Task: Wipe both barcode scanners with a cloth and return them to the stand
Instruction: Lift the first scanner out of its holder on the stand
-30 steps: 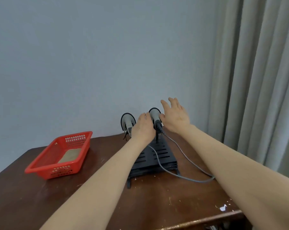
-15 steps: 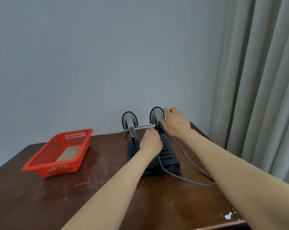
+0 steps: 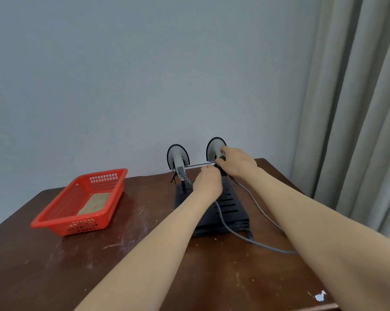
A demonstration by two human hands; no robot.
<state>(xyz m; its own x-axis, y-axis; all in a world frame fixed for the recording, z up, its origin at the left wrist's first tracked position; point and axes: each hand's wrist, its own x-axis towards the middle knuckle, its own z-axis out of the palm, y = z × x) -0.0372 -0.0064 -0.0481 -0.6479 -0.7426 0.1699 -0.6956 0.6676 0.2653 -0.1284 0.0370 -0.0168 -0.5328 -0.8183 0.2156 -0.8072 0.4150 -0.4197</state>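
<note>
Your right hand (image 3: pixel 236 163) is curled round the handle of the right scanner (image 3: pixel 214 147), gripping it just under the grey head. That scanner sits on the right end of the stand (image 3: pixel 232 205), head up and handle running down and slightly toward you, so its long axis is close to upright. Judged from this, the lift has to go up along that axis, not sideways.

Your left hand (image 3: pixel 208 182) is in front of the stand's thin crossbar (image 3: pixel 198 164), just left of your right hand and below it. Its fingers are curled, but you see only its back. You cannot tell whether it pinches the bar, the handle's foot or nothing at all.

The left scanner (image 3: pixel 178 156) hangs on the stand's left end in the same upright pose, with no hand on it. Your left hand is the nearer one to it.

A grey cable (image 3: pixel 256 243) trails from the right scanner's handle over the stand's base and off to the stand's right. It will probably drag when the scanner comes away.

The cloth (image 3: pixel 95 203) lies well to the left of the stand, flat in a red basket (image 3: pixel 55 223) on the surface (image 3: pixel 122 254). It is on your left hand's side, and neither hand is touching it.
</note>
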